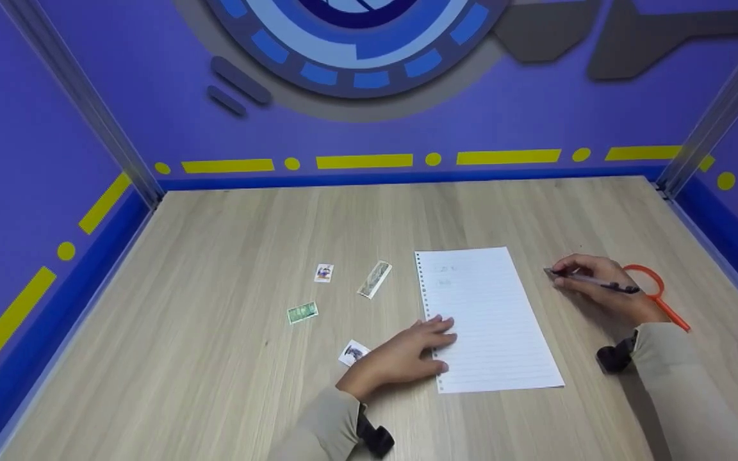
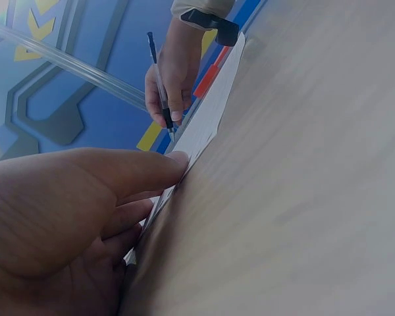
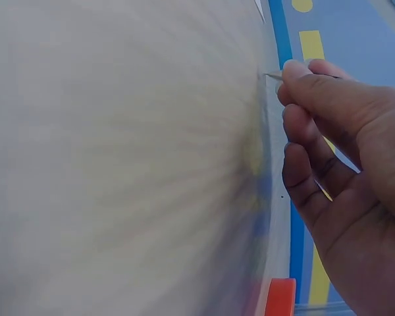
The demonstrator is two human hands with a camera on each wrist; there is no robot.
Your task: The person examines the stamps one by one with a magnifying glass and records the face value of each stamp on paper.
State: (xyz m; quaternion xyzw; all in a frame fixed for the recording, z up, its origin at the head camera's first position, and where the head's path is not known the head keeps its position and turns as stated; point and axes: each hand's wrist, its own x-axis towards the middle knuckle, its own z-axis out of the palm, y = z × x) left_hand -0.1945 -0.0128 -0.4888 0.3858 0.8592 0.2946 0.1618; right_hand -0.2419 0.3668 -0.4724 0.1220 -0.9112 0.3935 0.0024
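A lined loose-leaf sheet (image 1: 491, 333) with punched holes down its left side lies on the table, faint writing near its top. My left hand (image 1: 401, 355) rests on the sheet's lower left edge, fingers spread and relaxed; in the left wrist view the thumb touches the paper (image 2: 207, 125). To the right of the sheet, my right hand (image 1: 599, 288) pinches a clear-barrelled pen (image 1: 590, 279) with a dark cap end. Its tip points left, low over the table beside the paper. In the right wrist view only the tip of the pen (image 3: 273, 76) shows past the fingers.
An orange magnifying glass (image 1: 673, 314) lies behind the right hand, partly covered by it. Left of the sheet are several postage stamps: a small white-edged stamp (image 1: 324, 273), a long stamp (image 1: 375, 280), a green stamp (image 1: 303, 312) and one stamp (image 1: 351, 352) partly under the left wrist.
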